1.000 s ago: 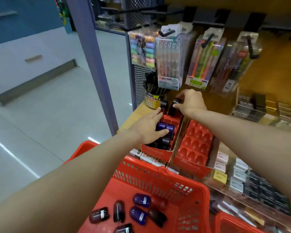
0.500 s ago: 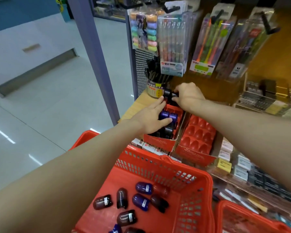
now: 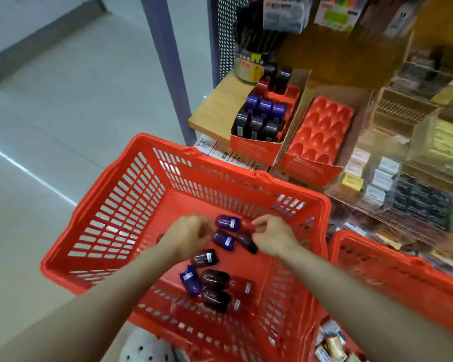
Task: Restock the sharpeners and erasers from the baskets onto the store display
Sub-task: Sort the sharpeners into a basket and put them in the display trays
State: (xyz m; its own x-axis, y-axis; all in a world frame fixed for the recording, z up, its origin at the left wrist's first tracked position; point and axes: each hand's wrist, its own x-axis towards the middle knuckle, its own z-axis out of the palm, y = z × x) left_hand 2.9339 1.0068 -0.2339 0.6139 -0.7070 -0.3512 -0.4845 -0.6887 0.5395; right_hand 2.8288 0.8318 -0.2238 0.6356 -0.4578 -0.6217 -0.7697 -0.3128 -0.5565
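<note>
Store aisle, wooden shelf (image 3: 215,111) at 12 o'clock: restocking partly done.
Left display tray (image 3: 256,146) holds two rows of sharpeners plus a few at the back; right tray (image 3: 322,129) sits unfilled. Some ten sharpeners (image 3: 211,282) lie in the red basket (image 3: 115,205). Left hand (image 3: 187,235) curled, contents unclear; right hand (image 3: 271,237) apparently pinches a red sharpener (image 3: 246,225).
</note>
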